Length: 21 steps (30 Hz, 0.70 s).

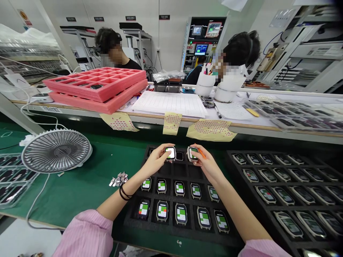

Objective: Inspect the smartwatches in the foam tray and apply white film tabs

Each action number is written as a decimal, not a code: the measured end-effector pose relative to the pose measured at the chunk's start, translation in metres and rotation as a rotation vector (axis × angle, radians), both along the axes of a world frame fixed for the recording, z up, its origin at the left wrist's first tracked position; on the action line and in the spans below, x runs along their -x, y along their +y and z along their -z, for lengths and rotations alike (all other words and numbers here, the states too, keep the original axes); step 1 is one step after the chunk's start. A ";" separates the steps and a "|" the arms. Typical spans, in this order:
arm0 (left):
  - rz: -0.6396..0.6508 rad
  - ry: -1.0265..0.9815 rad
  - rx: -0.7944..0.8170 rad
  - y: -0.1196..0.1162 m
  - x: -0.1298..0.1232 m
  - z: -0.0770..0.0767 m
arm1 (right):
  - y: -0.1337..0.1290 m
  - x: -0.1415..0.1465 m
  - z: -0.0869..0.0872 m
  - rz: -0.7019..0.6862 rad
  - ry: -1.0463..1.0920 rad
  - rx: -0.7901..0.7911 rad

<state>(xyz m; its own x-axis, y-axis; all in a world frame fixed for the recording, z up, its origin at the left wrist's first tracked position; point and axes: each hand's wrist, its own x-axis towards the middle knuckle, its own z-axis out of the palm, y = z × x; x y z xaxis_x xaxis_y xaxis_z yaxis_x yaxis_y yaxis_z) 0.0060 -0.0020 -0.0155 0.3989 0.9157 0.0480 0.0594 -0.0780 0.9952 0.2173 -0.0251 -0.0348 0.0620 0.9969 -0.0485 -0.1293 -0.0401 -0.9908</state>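
Two bare hands work at the far edge of a black foam tray. The left hand [154, 160] pinches a square smartwatch [170, 153] in closed, narrowly set fingers, its lit green-and-white screen facing up. The right hand [205, 164] grips a second smartwatch [193, 154] the same way, just beside the first, with an orange stick [203, 154] showing by its fingers. Between the two watches lies a small dark square [179, 156] in the tray's far row; what it is cannot be told. Both held watches are over that far row.

Two nearer rows of lit watches [162, 210] sit in the tray's slots. At the bench's right edge, a larger black tray [230, 153] carries more rows of watches. To the tray's left, on a green mat [80, 192], lie metal scraps [118, 179] and a desk fan [56, 151]. Pink sleeves [85, 237] cover the forearms near the lower edge. Beyond, a white shelf [171, 114] holds red foam trays [93, 84] and ruled paper [170, 104], with two co-workers [118, 50] [241, 53] behind it.
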 end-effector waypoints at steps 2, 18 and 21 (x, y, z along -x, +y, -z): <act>-0.018 -0.007 0.021 -0.001 0.000 -0.003 | 0.000 0.001 0.000 -0.005 0.042 0.005; 0.089 0.041 -0.010 -0.002 0.001 -0.003 | -0.001 0.004 -0.007 -0.090 0.121 -0.030; 0.094 0.044 -0.021 -0.002 0.001 -0.002 | 0.000 0.004 -0.005 -0.122 0.128 -0.056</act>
<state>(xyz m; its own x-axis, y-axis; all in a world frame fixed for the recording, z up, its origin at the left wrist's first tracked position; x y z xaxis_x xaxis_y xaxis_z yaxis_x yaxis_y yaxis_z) 0.0054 -0.0036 -0.0132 0.4850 0.8733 0.0469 0.0947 -0.1057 0.9899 0.2132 -0.0254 -0.0296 -0.0626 0.9980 0.0080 -0.2520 -0.0081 -0.9677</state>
